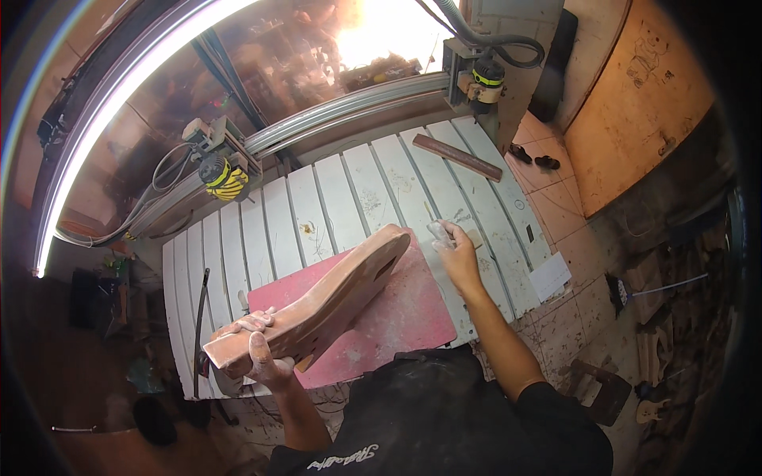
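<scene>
A brown wooden guitar body [333, 297], dusted white along its edge, is tilted up on its side above a pink mat [429, 305]. My left hand [266, 357] grips its near left end, with the thumb on the near side and the fingers over the far side. Dark cutouts show near its far right end. To the right, apart from the wood, my right hand [456, 247] is closed over the slotted white table. Its fingertips are pale with dust, and whatever they pinch is too small to make out.
The slotted white table [337, 190] carries a dark wooden strip [458, 157] at the far right and white paper [549, 276] at the right edge. Two yellow-and-black spindle motors [225, 178] hang from a metal rail [349, 103] behind. A wooden panel [643, 95] stands at right.
</scene>
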{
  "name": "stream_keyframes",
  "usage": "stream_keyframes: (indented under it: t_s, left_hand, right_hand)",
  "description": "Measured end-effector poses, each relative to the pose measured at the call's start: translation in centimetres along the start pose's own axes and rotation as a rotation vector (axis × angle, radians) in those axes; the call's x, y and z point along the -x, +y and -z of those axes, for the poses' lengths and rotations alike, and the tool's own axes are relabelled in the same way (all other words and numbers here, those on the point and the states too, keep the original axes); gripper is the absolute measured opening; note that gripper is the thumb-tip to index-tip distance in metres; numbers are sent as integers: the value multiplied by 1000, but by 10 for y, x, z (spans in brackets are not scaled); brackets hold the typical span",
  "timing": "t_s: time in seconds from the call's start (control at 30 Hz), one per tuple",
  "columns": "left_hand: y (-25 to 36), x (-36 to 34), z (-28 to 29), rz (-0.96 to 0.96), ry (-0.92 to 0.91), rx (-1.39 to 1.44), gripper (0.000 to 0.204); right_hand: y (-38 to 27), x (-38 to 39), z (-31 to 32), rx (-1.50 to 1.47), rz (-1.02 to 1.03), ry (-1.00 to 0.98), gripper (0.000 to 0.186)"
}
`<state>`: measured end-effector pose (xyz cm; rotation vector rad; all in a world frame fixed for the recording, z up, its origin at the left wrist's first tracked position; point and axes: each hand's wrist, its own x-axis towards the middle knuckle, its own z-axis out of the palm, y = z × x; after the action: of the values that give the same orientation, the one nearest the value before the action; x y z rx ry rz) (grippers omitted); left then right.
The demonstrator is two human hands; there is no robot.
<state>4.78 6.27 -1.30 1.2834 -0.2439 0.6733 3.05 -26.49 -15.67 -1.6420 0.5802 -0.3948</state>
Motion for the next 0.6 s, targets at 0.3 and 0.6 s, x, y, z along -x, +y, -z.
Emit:
stream_keyframes:
  t_s: [0.3,0.6]
  left_hand:
    - [-2,4,2,-10,-24,0,39]
    - [5,3,-20,27,-37,-18,36]
  right_hand:
    - [-73,43,-68,155,477,130,54]
    - [-82,52,-68,570,729,-77,52]
